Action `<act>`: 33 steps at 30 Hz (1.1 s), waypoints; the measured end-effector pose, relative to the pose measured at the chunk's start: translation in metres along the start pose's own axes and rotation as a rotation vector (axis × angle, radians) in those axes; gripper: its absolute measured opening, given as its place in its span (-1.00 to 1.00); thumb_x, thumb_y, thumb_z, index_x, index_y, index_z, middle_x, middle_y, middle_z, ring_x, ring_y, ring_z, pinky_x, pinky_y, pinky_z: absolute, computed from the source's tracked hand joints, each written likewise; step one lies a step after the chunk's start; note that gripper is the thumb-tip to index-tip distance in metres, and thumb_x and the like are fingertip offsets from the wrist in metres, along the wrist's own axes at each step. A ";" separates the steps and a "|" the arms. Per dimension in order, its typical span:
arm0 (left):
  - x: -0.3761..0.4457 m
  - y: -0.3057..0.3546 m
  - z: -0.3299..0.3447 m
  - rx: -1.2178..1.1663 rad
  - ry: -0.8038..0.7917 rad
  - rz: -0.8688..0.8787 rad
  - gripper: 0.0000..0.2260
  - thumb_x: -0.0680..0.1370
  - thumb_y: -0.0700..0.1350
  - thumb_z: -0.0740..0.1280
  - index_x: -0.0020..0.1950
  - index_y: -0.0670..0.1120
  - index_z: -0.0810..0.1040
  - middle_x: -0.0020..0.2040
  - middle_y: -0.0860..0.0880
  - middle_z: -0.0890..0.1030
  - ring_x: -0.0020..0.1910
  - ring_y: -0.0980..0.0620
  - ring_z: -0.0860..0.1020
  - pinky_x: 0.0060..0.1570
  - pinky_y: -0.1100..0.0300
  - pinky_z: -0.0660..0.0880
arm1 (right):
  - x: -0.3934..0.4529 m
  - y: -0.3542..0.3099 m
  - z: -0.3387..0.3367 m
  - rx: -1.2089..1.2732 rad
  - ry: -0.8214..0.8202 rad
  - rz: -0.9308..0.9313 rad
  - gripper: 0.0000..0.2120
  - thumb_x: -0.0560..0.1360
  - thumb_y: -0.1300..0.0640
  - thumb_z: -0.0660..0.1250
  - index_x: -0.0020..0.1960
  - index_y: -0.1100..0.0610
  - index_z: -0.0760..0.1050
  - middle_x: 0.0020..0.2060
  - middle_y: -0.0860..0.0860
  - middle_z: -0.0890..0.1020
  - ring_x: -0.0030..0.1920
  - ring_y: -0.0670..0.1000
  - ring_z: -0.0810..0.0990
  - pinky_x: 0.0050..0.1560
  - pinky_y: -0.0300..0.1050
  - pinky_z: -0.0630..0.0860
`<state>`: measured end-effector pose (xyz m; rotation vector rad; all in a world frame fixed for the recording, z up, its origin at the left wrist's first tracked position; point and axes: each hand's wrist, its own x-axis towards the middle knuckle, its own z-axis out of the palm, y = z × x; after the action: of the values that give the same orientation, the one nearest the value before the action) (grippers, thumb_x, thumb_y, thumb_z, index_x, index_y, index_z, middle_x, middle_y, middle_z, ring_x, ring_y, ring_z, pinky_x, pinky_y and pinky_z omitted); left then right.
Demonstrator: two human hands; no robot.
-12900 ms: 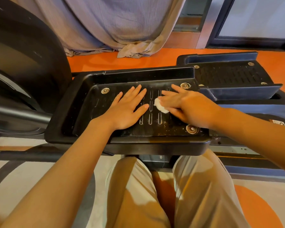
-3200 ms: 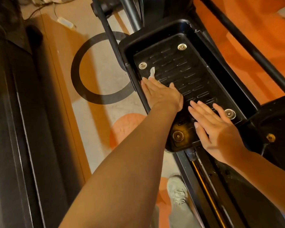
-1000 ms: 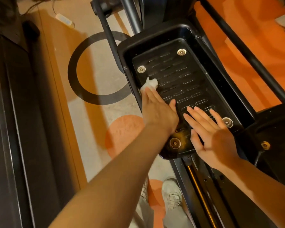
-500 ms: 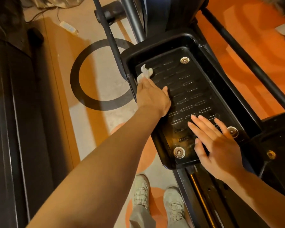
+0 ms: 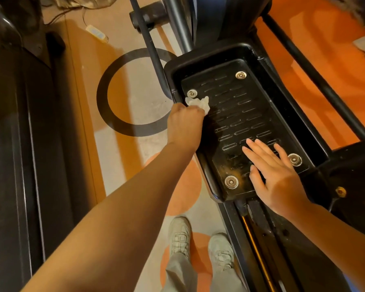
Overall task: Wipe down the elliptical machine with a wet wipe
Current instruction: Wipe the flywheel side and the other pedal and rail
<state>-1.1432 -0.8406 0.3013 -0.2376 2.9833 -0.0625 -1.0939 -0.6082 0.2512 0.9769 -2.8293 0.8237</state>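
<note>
Orange and pale floor point(image 5: 118, 157) with a dark painted ring point(image 5: 114, 114) spreads under the elliptical machine, whose black foot pedal point(image 5: 247, 114) runs from the upper middle toward the lower right. That pedal is a shallow tray with a raised wall on all sides and a slotted tread fixed by four round bolts, one near each corner. Yellowish dust lies on the near end of the tread around the near-left bolt point(image 5: 231, 182).

At the pedal's left wall, the left hand point(image 5: 184, 125) is curled into a loose fist, its fingers bunched round a crumpled white wet wipe point(image 5: 199, 103). The wipe sits on the tread just inside the left wall, just beside the far-left bolt point(image 5: 192, 94). The knuckles overhang the rim, so part of the hand is outside the tray.

Flat on the near right part of the tread rests the right hand point(image 5: 272, 173), fingers straight and slightly spread, holding nothing; its outer edge lies close to the near-right bolt point(image 5: 295, 159). Between the two hands the middle of the tread is bare.

Left of the pedal a thin black rod point(image 5: 152, 49) slants close along the far corner. Beyond the open strip of floor stands a dark machine body point(image 5: 19, 144). Two pale shoes point(image 5: 200, 243) stand on the floor just beside the rail point(image 5: 261, 249) below the pedal.
</note>
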 end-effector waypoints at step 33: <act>-0.035 -0.032 0.029 -0.695 0.094 -0.012 -0.66 0.67 -0.10 0.19 0.45 -0.06 0.44 0.51 -0.02 0.35 0.09 -0.13 0.63 0.02 0.29 0.46 | 0.015 -0.012 0.007 -0.041 -0.038 0.195 -0.61 0.55 0.11 0.09 0.28 0.19 0.51 0.36 0.06 0.48 0.38 0.02 0.42 0.48 0.13 0.14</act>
<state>-1.0996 -0.8673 0.2792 -0.3281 2.9697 0.9911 -1.0979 -0.6279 0.2543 0.7282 -2.9974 0.7656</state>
